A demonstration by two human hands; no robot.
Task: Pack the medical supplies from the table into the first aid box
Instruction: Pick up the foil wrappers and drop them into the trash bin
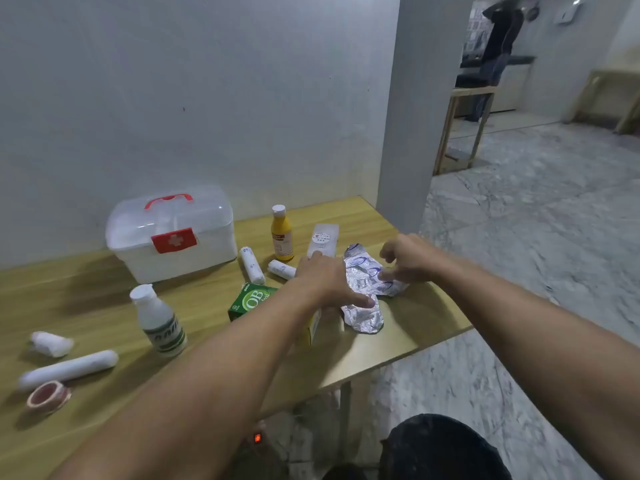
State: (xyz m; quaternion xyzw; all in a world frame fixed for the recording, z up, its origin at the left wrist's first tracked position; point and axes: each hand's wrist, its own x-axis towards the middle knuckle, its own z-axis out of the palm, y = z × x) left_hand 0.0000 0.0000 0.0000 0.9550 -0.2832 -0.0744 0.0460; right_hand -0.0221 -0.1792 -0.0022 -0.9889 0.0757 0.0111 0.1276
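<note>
- bench: wood top, carries everything; both arms reach in from the near edge toward the right end.
- first aid box: translucent white, red handle, red cross latch; sits at the far edge, left of centre. Lid is down, so nothing is packed yet, judging by the spread of loose items.
- white tube roll: lies flat toward the left end, pink tape ring just beside it at the near edge, small gauze wad just behind.
- white bottle: upright, mid-bench. yellow bottle: upright, right of the box.
- foil blister strips: crumpled silver sheets near the right edge, between the two hands.
- left hand: palm down, thumb pressed onto the lower foil sheet; grip partly closed on the foil. It also covers a yellow carton next to the green carton.
- right hand: fingers curled, tips pinching the upper foil strip's right side.
- clear packet and two bandage rolls lie just behind the left hand.
- Step in hand, my read: gathering the foil strips into one bundle.
- Next move needs: a hand freed to open the latch and lid before anything goes in; foil is springy, hold it flat.
</note>
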